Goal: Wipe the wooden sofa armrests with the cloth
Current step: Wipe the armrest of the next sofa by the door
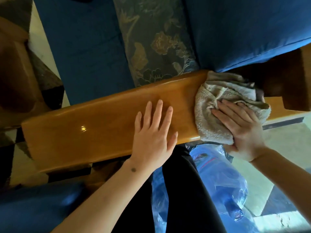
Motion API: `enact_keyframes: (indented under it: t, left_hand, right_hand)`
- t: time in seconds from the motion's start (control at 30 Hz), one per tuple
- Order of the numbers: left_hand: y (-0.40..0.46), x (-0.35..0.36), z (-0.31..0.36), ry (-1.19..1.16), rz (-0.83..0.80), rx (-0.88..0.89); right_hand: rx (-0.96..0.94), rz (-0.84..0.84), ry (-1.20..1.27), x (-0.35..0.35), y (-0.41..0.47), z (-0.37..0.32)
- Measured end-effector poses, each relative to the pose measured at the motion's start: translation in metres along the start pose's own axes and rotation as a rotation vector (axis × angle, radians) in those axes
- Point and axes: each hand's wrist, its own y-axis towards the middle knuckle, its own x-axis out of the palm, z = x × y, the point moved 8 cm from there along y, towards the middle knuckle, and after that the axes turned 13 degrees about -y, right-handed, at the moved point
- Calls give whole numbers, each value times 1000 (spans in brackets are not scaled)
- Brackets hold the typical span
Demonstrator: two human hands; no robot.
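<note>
The cloth (223, 106) lies bunched on the right end of the armrest (101, 121), reaching from the far edge to the near edge and hanging a little over the near one, close under the dark wooden post (282, 81). The right hand (242, 128) presses it down with straight fingers on top, while the thumb seems tucked under the overhanging hem at the near edge, so it looks like a light pinch as well as a press. The left hand (154, 132) rests flat on the bare wood near the middle, fingers spread and holding nothing. The cloth looks like soft, light terry that will crumple and slide easily on the glossy varnish; it is best held by a flat palm over the bunched middle, with a fold caught by the thumb. The armrest is a stiff, smooth plank, its long axis running from the lower left up to the right, its rounded free end pointing left. Blue cushions (84, 47) lie beyond its far edge
</note>
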Motion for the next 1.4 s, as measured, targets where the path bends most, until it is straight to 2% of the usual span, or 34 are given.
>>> enact_keyframes:
  t: [0.17,0.47,0.57,0.8,1.0,1.2,1.3,1.4]
  left_hand:
    - [-22,-2,-26,-10,-3,-45]
    - [-89,-10,-121,-36,60,-300]
    - [-118,-10,-152,-50,68,-375]
    - [-186,-9,-218,-126,152,-576]
    - [-220,-26,-277,-226,285,-693]
    - [-242,-53,-306,-386,582,-606]
    - [-257,-63,-316,-459,735,-584]
    - [-274,-70,-325,-594,866,-642]
  right_hand:
    - [157,24,-14,8,-4,-13]
    - [728,4,23,20,30,-92]
    - [773,-16,16,26,48,-118]
    - [733,-34,-31,42,86,-178]
    - [604,-80,-62,60,128,-259]
    - [456,-75,-30,77,167,-342]
    - [299,-78,-10,85,191,-390]
    - [17,-149,11,97,205,-439]
